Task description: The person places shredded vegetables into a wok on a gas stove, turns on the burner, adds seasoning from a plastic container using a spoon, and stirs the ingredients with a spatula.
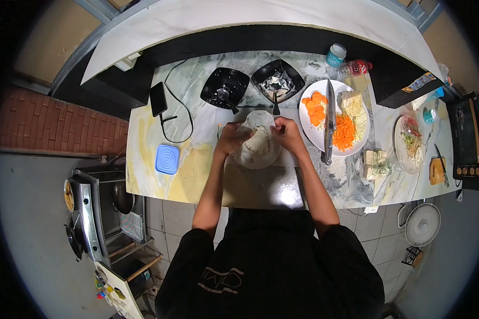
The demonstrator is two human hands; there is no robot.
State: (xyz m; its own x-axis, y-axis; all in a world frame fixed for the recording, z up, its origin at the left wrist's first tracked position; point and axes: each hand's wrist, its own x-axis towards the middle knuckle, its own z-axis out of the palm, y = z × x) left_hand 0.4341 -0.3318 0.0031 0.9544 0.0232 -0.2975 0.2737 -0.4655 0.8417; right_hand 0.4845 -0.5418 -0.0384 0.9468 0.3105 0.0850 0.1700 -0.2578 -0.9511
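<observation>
Both sides of pale container [253, 159] held over desk [189, 175]: left hand [232, 139] grips left side, right hand [287, 134] pinches right edge. Bag or bowl, cannot tell. White, powdery-looking contents [258, 140] inside. Step in hand, seemingly: handling container's rim. Next move likely calls for level, steady grip, contents kept from spilling. Two black bowls [213, 87] beyond; knife [330, 119] across plate [314, 137], right side.
</observation>
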